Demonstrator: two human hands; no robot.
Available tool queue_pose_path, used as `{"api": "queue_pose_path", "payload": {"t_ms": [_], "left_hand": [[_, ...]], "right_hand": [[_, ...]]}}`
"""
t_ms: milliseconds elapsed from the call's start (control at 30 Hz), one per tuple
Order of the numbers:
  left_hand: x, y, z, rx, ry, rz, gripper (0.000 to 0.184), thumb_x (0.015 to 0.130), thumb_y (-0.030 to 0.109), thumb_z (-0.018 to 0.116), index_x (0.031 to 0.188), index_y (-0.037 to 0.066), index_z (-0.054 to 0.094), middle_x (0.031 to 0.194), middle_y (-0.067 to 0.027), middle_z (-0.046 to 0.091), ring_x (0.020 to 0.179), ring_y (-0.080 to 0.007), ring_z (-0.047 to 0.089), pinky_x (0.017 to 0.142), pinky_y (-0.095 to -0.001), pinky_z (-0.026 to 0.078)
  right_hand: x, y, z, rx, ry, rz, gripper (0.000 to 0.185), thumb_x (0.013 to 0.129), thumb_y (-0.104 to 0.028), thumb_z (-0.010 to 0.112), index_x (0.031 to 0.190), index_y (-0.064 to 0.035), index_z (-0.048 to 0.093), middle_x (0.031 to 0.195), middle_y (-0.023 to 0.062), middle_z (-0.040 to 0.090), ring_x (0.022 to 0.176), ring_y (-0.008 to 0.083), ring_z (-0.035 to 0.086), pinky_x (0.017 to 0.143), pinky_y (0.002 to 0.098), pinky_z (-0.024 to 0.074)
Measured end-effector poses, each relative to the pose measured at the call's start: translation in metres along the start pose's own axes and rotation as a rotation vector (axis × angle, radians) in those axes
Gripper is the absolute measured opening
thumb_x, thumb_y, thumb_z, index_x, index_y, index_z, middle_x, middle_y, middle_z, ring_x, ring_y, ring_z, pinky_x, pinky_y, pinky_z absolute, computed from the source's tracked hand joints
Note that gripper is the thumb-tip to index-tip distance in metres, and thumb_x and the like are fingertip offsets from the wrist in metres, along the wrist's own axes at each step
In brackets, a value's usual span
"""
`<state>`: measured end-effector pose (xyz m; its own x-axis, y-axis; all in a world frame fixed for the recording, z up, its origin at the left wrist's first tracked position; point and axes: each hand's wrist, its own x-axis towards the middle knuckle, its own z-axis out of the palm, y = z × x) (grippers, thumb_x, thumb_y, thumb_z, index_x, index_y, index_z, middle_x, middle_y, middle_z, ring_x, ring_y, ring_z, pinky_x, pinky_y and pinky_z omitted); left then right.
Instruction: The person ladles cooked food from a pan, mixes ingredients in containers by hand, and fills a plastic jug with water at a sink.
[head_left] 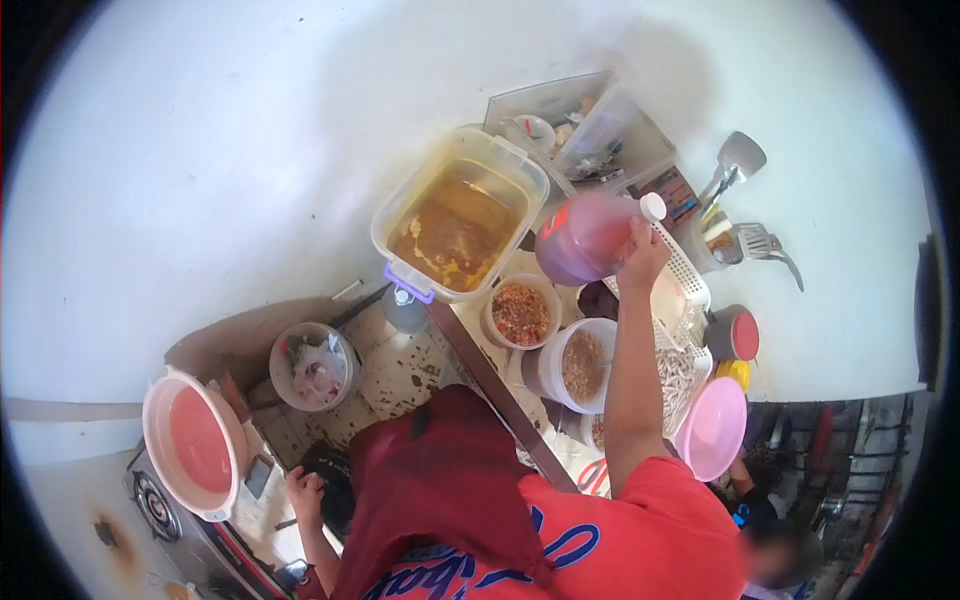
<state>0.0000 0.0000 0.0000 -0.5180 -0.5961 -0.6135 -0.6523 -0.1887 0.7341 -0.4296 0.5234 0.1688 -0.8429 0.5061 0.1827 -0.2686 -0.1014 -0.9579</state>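
My right hand (641,254) is closed around the neck of a plastic jug (584,238) with pinkish-red liquid and a white cap. The jug is tilted, held above the counter beside a white basket (683,268). Below it are a tub of chopped reddish food (521,313) and a bucket of brownish grainy food (583,365). Low on the left, my left hand (306,492) is near a black item (330,482); its fingers are loosely bent, with nothing visible in them.
A large clear bin of brown liquid (460,225) stands against the wall. A pink basin (200,440) is beside the stove (155,507). A bucket (314,367) holds plastic and scraps. Spatulas (742,155) stand at right. Another person (775,545) is at lower right.
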Motion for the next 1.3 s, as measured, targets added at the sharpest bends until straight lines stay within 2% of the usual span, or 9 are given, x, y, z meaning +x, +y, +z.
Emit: {"api": "queue_pose_path", "payload": {"t_ms": [167, 233, 333, 467, 933, 1100, 1200, 1267, 1300], "left_hand": [[-0.007, -0.019, -0.022, 0.013, -0.025, -0.129, 0.034, 0.083, 0.01, 0.057, 0.114, 0.004, 0.045, 0.085, -0.0042, 0.054, 0.068, -0.0115, 0.055, 0.051, -0.0216, 0.042], [-0.007, -0.019, -0.014, 0.009, -0.031, -0.105, 0.03, 0.082, 0.01, 0.058, 0.109, 0.002, 0.048, 0.079, -0.0034, 0.054, 0.061, -0.0105, 0.052, 0.05, -0.0225, 0.042], [-0.018, -0.002, -0.004, 0.259, -0.043, 0.176, 0.028, 0.08, 0.016, 0.059, 0.098, -0.004, 0.057, 0.084, -0.0133, 0.061, 0.077, -0.021, 0.058, 0.067, -0.0342, 0.047], [-0.056, -0.024, -0.009, 0.138, 0.206, 0.055, 0.03, 0.076, 0.019, 0.064, 0.096, -0.002, 0.059, 0.091, -0.0162, 0.064, 0.084, -0.0262, 0.061, 0.074, -0.0351, 0.048], [-0.217, -0.19, 0.031, -0.212, 0.565, -0.137, 0.038, 0.077, 0.019, 0.062, 0.107, -0.003, 0.053, 0.093, -0.0203, 0.063, 0.083, -0.0288, 0.062, 0.074, -0.0355, 0.049], [-0.275, -0.222, 0.022, -0.564, 0.617, -0.265, 0.037, 0.078, 0.017, 0.061, 0.108, -0.004, 0.054, 0.093, -0.0191, 0.063, 0.085, -0.0266, 0.062, 0.074, -0.0344, 0.049], [-0.285, -0.257, 0.018, -0.306, 0.708, -0.126, 0.035, 0.082, 0.015, 0.061, 0.111, -0.003, 0.051, 0.094, -0.0146, 0.061, 0.077, -0.0173, 0.059, 0.061, -0.0296, 0.049], [-0.289, -0.256, 0.003, -0.342, 0.665, -0.108, 0.036, 0.081, 0.017, 0.062, 0.109, -0.003, 0.053, 0.093, -0.017, 0.062, 0.082, -0.0232, 0.061, 0.07, -0.0333, 0.049], [-0.29, -0.248, -0.005, -0.361, 0.645, -0.101, 0.037, 0.08, 0.018, 0.062, 0.109, -0.003, 0.053, 0.092, -0.0182, 0.062, 0.085, -0.0261, 0.061, 0.075, -0.0351, 0.049]], "right_hand": [[-0.001, 0.049, -0.003, -0.078, 0.021, 0.129, 0.019, 0.077, -0.014, 0.064, 0.064, -0.0047, 0.056, 0.057, -0.0004, 0.05, 0.046, 0.0108, 0.045, 0.041, 0.0247, 0.0321], [0.016, 0.09, -0.021, -0.864, -0.211, -0.714, 0.015, 0.077, -0.015, 0.063, 0.068, -0.0043, 0.058, 0.059, -0.0009, 0.047, 0.054, 0.0121, 0.047, 0.047, 0.0275, 0.0369], [0.029, 0.112, -0.026, -0.64, -0.36, -0.276, 0.014, 0.078, -0.015, 0.06, 0.084, -0.0029, 0.061, 0.074, 0.0013, 0.057, 0.072, 0.0162, 0.054, 0.064, 0.0317, 0.0452], [0.057, 0.13, 0.018, -0.593, -0.407, -0.066, 0.018, 0.079, -0.015, 0.06, 0.09, -0.002, 0.058, 0.081, 0.003, 0.057, 0.077, 0.0168, 0.054, 0.068, 0.0318, 0.045], [-0.065, 0.063, 0.172, -0.649, -0.619, -0.263, 0.039, 0.08, -0.014, 0.06, 0.114, 0.0009, 0.048, 0.104, 0.0091, 0.055, 0.095, 0.0186, 0.053, 0.081, 0.0323, 0.0441], [-0.23, 0.006, 0.223, -0.457, -1.215, -0.289, 0.048, 0.08, -0.014, 0.06, 0.123, 0.002, 0.044, 0.113, 0.0113, 0.055, 0.101, 0.0193, 0.053, 0.086, 0.0325, 0.0438], [-0.448, -0.094, 0.237, -0.523, -1.888, -0.013, 0.063, 0.081, -0.006, 0.059, 0.136, 0.002, 0.028, 0.13, 0.0153, 0.043, 0.116, 0.0219, 0.045, 0.095, 0.0336, 0.0394], [-0.575, -0.131, 0.236, -0.044, -2.335, 0.229, 0.063, 0.078, 0.0, 0.059, 0.134, 0.0038, 0.03, 0.134, 0.0175, 0.038, 0.124, 0.0247, 0.039, 0.1, 0.0351, 0.0353], [-0.626, -0.154, 0.239, 0.047, -2.371, -0.329, 0.065, 0.077, -0.006, 0.063, 0.133, 0.003, 0.031, 0.136, 0.0184, 0.037, 0.125, 0.0293, 0.037, 0.102, 0.0377, 0.0323]]}}
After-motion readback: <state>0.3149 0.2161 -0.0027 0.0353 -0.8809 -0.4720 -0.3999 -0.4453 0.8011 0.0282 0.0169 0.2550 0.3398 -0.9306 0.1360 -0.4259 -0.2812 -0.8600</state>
